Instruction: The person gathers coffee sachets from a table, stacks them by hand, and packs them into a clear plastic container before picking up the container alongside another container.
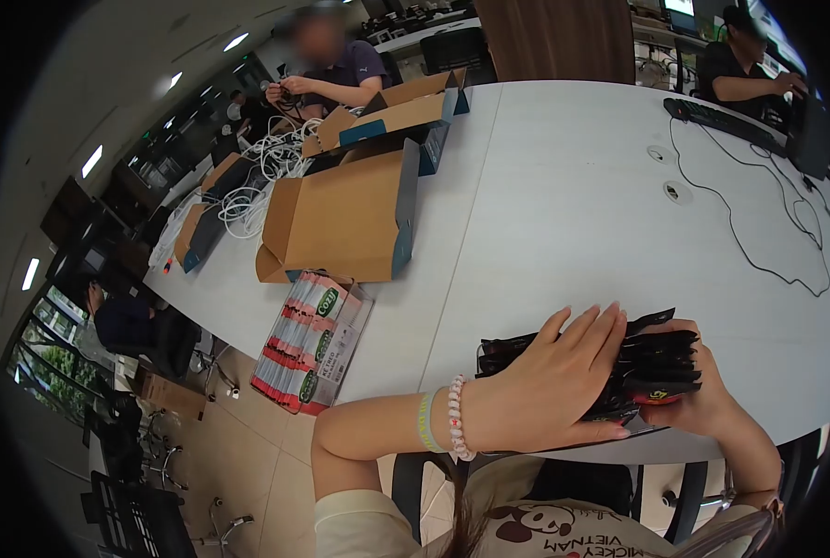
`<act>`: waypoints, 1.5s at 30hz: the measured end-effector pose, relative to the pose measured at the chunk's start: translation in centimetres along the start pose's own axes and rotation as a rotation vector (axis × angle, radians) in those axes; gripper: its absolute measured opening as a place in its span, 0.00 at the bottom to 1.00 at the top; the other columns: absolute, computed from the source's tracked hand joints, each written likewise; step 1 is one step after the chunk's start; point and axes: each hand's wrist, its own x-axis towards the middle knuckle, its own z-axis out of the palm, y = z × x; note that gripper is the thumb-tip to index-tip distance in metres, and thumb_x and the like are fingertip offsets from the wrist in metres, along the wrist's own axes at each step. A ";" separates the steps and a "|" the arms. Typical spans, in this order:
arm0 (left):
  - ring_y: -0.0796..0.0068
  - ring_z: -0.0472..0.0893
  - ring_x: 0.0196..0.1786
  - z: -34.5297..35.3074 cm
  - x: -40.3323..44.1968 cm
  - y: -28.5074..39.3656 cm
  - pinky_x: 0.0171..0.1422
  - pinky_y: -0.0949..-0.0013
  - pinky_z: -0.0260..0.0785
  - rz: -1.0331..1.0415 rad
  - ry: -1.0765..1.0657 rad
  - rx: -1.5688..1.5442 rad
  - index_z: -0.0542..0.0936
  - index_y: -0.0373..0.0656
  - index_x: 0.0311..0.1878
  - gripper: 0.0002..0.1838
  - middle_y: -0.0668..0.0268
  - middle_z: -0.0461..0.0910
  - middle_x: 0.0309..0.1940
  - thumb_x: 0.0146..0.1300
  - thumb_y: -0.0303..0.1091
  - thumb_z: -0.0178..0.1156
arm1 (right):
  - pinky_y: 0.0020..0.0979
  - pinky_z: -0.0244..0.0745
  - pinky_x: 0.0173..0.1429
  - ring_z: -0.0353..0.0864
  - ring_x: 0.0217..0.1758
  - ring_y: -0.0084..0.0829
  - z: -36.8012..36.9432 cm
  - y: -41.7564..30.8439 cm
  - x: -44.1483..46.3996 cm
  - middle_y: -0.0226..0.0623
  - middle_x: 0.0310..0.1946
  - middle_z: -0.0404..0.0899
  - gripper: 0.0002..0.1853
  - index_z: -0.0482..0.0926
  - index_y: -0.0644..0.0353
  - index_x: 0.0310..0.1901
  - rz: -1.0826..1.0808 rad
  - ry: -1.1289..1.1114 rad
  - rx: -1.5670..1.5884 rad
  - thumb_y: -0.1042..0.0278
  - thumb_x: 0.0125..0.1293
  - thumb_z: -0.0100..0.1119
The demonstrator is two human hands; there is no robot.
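Observation:
A thick row of shiny black packets [655, 365] is at the table's near edge, between my two hands. My left hand [550, 377] lies across the top of the packets, fingers stretched out flat and thumb along the near side. Wrapped around the right end of the bundle is my right hand [698, 381], its fingers partly hidden by the packets. Some red print shows low on one packet. To the left, a box of red and white sachets [313, 344] marked "Cozy" stands at the table edge.
An open brown cardboard box [345, 214] lies beyond the sachets, with another open box [396, 107] behind it. Tangled white cables [280, 153] are heaped at the far left, near a person handling a cable. A black keyboard [726, 123] and its cord are at the far right.

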 end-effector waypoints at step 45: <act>0.49 0.75 0.51 -0.1 0.5 -1.5 0.58 0.60 0.66 -0.008 0.008 -0.078 0.57 0.16 0.63 0.56 0.38 0.67 0.57 0.55 0.67 0.57 | 0.57 0.45 0.74 0.54 0.74 0.52 -3.3 -5.8 4.1 0.53 0.68 0.59 0.57 0.57 0.65 0.69 -0.078 -0.355 -0.708 0.53 0.37 0.78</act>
